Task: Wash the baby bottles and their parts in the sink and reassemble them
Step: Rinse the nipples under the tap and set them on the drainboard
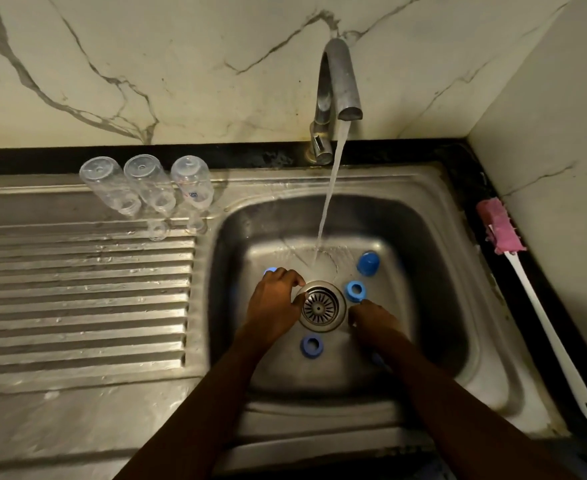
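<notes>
Presently both hands are down in the sink basin [434,306]: the left hand [273,303] is curled beside the drain strainer [320,305], seemingly on a clear part though the grip cannot be confirmed, and the right hand [371,320] is blurred, its fingers unreadable. Around the fingers lie two blue rings [311,346] and, beyond them, a blue cap [368,263], unwashed or mid-rinse under the running tap [340,81]. Farthest left, three clear bottles [146,185] drain inverted with two teats [158,230], so reassembly appears outstanding.
</notes>
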